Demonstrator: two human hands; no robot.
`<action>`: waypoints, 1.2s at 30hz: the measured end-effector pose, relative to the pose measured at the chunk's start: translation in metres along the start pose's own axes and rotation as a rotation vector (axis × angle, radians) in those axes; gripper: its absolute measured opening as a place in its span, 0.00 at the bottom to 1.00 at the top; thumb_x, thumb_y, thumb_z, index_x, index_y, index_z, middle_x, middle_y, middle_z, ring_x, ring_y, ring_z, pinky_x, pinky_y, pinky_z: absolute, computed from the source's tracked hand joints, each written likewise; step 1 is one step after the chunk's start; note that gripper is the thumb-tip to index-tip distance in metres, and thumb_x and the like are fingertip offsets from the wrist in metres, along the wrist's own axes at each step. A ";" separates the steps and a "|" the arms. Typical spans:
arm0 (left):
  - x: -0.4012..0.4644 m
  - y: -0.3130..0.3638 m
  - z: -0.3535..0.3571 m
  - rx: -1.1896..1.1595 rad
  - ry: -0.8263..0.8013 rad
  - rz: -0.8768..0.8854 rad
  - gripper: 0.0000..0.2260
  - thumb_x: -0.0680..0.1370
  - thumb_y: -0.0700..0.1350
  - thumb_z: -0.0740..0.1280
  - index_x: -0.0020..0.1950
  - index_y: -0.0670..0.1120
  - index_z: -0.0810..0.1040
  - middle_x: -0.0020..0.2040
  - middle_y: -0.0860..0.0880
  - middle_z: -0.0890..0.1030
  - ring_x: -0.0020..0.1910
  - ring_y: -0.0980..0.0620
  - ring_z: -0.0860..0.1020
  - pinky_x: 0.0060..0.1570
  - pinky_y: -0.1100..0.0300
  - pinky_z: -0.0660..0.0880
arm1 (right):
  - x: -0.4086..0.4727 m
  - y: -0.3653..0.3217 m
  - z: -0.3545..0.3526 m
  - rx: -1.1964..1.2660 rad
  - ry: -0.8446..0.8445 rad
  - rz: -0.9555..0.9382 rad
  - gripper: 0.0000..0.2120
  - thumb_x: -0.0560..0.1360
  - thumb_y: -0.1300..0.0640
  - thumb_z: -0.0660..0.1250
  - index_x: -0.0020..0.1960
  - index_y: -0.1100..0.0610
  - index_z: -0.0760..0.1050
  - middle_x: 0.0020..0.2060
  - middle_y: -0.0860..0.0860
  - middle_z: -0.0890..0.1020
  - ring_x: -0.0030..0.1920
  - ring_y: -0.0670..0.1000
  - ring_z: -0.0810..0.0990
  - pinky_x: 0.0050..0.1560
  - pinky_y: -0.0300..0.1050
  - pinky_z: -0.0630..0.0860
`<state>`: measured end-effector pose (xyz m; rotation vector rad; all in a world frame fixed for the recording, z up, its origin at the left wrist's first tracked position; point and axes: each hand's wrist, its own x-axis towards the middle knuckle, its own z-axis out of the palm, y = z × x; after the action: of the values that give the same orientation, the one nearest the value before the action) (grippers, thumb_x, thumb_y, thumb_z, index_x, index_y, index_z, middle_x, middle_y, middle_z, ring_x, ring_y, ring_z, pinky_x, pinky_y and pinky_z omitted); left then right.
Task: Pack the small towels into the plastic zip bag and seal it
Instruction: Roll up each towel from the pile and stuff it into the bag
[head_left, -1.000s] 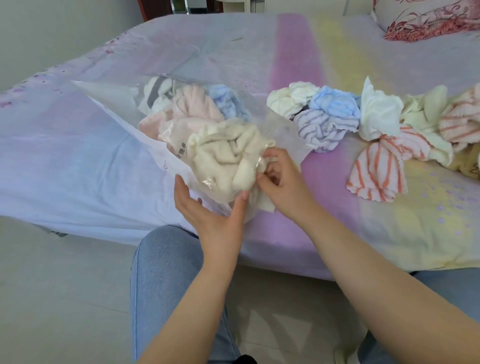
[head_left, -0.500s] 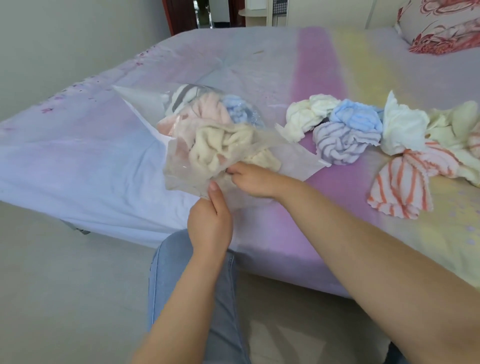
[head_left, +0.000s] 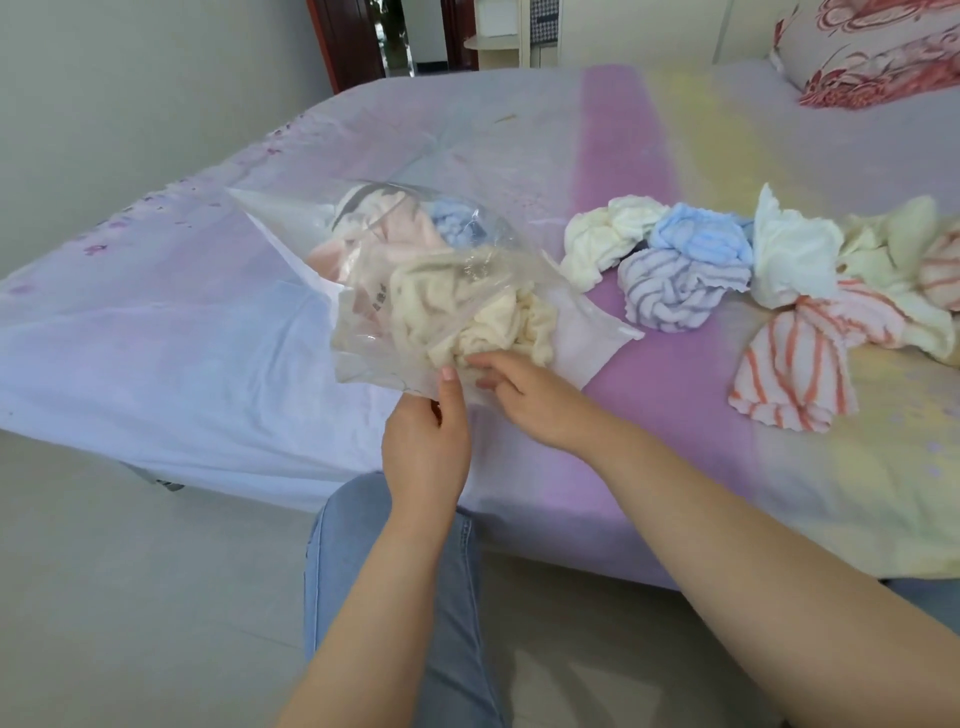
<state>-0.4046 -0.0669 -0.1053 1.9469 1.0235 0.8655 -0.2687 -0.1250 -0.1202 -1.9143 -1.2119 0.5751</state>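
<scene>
I can make out one bit of print only: a small dark mark on the clear bag (head_left: 363, 291), on its near left face over the pale towels, and it is too small and blurred for me to read. Nothing else I see carries any lettering, number or brand that I can make out.
</scene>
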 end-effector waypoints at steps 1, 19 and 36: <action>-0.004 0.000 0.005 -0.010 -0.003 -0.001 0.28 0.78 0.64 0.53 0.34 0.41 0.70 0.28 0.47 0.75 0.30 0.46 0.73 0.31 0.52 0.70 | -0.015 0.008 -0.004 -0.005 0.039 0.001 0.20 0.78 0.57 0.51 0.67 0.43 0.68 0.61 0.46 0.78 0.62 0.46 0.76 0.59 0.44 0.73; -0.053 0.022 0.064 -0.145 -0.313 0.259 0.14 0.78 0.48 0.62 0.58 0.64 0.65 0.51 0.62 0.76 0.47 0.60 0.77 0.43 0.58 0.77 | -0.105 0.094 -0.156 -0.248 0.641 0.732 0.13 0.74 0.53 0.63 0.49 0.62 0.78 0.42 0.61 0.83 0.44 0.59 0.82 0.42 0.50 0.75; -0.044 0.040 0.072 0.169 -0.414 0.487 0.12 0.76 0.57 0.66 0.53 0.58 0.64 0.40 0.53 0.79 0.39 0.47 0.77 0.35 0.55 0.71 | -0.109 0.069 -0.099 -0.413 0.399 0.545 0.23 0.75 0.44 0.61 0.69 0.42 0.68 0.77 0.48 0.57 0.76 0.54 0.51 0.74 0.52 0.53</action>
<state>-0.3512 -0.1432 -0.1152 2.4393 0.3925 0.5933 -0.2084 -0.2764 -0.1207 -2.5829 -0.5727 0.1928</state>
